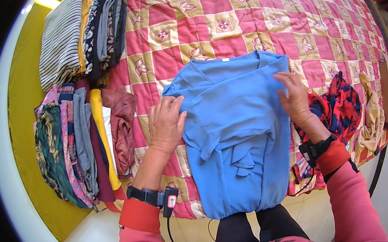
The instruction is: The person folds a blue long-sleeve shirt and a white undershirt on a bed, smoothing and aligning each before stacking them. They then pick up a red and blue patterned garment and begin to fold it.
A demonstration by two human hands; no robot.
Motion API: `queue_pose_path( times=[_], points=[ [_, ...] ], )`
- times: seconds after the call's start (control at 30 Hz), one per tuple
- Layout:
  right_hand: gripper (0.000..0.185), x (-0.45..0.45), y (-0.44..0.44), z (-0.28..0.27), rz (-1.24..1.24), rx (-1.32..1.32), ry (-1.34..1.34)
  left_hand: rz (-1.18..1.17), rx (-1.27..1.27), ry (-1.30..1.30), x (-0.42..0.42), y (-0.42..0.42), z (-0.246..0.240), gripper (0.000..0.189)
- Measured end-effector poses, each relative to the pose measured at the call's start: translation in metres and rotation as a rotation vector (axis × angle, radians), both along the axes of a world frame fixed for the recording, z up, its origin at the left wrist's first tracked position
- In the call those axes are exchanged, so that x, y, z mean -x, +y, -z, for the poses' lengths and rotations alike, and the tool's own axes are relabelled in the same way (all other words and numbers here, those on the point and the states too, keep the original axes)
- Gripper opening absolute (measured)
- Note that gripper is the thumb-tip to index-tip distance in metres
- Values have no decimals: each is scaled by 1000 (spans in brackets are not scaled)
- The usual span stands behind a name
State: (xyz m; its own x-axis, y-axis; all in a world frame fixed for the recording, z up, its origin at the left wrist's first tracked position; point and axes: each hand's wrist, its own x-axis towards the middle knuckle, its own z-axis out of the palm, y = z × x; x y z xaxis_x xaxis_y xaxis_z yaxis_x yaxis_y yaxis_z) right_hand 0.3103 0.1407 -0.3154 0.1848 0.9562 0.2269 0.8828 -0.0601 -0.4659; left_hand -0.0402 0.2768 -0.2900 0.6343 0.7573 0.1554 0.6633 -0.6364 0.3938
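A blue long-sleeved blouse (238, 102) lies spread before me on the bed, its neckline away from me and its hem at the near edge. Its sleeves are folded across the front, and one ruffled cuff (243, 160) rests near the middle. My left hand (166, 124) is at the blouse's left side, fingertips and thumb against the fabric; whether it pinches any cloth is hidden. Over the right edge, my right hand (292, 98) is slightly blurred, with thumb and fingers apart and nothing held.
Folded clothes stand in two rows at left, a striped garment (61, 39) in the far one and a maroon garment (120, 125) in the near one. A crumpled red-and-navy checked garment (341, 109) and a tan garment (371, 116) lie right. A checked bedspread (205, 24) covers the bed.
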Motion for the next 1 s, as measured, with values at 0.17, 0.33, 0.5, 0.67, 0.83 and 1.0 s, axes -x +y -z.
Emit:
queue_pose_path(
  times=[0.17,0.33,0.5,0.67,0.83,1.0],
  points=[
    [47,15,25,-8,-70,154,-55,53,9,281,-17,20,8,24],
    [48,0,33,-2,-22,216,33,-35,36,161,-17,48,3,13],
    [68,-9,50,-4,-43,182,-252,-130,79,225,-32,52,14,38],
    [86,-19,76,-8,-44,410,-310,-137,137,340,-42,53,20,65],
    [57,-20,89,-9,-24,637,-203,-164,315,434,-47,61,14,60],
    [30,-22,80,-17,-32,401,-83,-177,431,232,-40,63,-6,27]
  ],
)
